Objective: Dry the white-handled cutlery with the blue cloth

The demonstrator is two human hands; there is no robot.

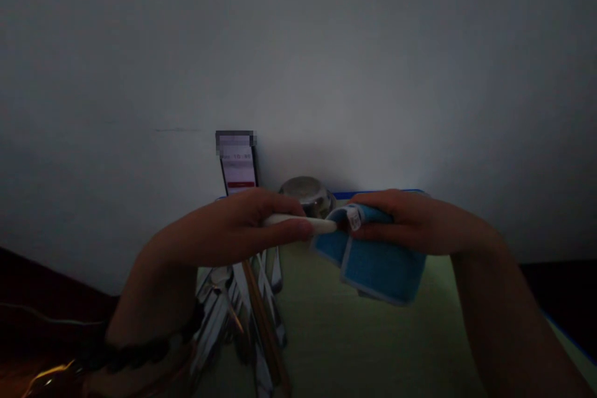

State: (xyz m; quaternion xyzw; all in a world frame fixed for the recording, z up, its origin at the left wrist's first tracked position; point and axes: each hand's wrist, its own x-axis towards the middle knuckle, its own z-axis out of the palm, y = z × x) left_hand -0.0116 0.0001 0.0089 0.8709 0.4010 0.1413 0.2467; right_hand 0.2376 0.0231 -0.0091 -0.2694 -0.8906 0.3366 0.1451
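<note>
My left hand (pixel 252 227) is closed round a slim whitish utensil (pixel 321 224), thumb and fingers pinching it lengthwise. Its right end meets the fold of a blue cloth (pixel 385 270) with pale edging and a small white tag. Gripping that cloth is my right hand (pixel 401 221), fingers on top and thumb beneath. The utensil's exact kind cannot be made out, since its ends are partly hidden by hand and cloth. Below my left hand lies a pile of cutlery (pixel 224 308), with spoons, flat metal handles and brown wooden chopsticks (pixel 263 317).
An upturned metal bowl (pixel 305 193) stands behind my hands, near the wall (pixel 326 62). A phone (pixel 240 165) with a lit screen leans on the wall to its left. The pale green tabletop (pixel 354 348) has a blue edge. The light is dim.
</note>
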